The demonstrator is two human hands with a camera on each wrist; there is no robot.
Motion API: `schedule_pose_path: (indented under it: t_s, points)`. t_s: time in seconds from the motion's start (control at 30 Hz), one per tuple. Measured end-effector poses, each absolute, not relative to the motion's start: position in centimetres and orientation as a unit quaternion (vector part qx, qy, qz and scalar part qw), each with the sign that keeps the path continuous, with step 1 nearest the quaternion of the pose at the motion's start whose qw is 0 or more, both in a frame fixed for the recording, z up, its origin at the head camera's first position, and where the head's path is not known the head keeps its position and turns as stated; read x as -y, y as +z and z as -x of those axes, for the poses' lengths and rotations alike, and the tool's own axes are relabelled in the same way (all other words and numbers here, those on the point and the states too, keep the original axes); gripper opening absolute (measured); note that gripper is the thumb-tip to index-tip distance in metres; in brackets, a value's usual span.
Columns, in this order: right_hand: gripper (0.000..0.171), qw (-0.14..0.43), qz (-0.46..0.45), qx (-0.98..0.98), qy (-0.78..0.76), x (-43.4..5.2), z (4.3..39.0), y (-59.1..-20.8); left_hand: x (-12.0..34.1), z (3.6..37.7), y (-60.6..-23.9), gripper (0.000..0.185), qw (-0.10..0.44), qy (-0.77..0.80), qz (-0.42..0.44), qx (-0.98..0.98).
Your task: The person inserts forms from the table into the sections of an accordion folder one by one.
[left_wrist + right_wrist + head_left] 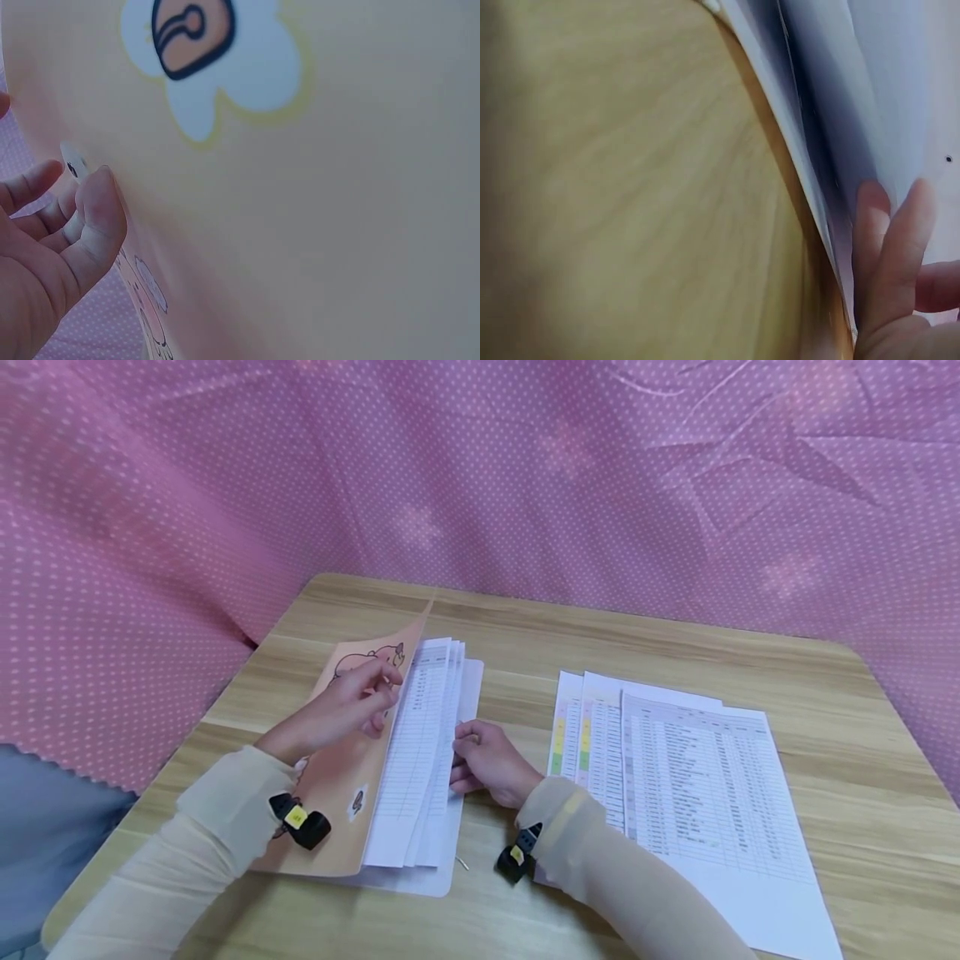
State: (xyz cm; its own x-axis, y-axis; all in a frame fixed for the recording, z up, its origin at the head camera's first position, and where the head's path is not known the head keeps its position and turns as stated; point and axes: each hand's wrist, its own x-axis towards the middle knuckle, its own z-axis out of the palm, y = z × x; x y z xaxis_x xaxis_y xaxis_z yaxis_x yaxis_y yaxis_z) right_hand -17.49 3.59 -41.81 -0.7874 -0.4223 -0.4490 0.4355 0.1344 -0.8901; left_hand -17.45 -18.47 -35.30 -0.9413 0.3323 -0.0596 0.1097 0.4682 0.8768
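At nine o'clock from the table's middle, our left hand holds up the peach folder cover, fingers curled round its edge. Only the left wrist view shows its flower sticker. Just right, our right hand pinches the edge of the printed sheets inside the folder; the right wrist view shows fingertips pressed against them. At three o'clock lies a loose paper stack.

Cream long sleeves on both arms, thin knit (slightly sheer). Small black wrist camera with yellow sticker strapped at each wrist: left, right.
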Motion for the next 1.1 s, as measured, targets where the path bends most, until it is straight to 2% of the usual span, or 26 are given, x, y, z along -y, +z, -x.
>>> schedule_pose_path:
  t_s: [0.43,1.1]
  points:
    - [0.022,0.347,-0.01,-0.664,-0.663,-2.9,17.7,-41.8,18.4,17.2,-35.1,0.03,0.11,0.498,-0.132,-0.85]
    - [0.022,0.342,0.012,-0.661,-0.668,-2.0,17.3,-41.5,18.6,17.2,-35.3,0.025,0.101,0.504,-0.135,-0.847]
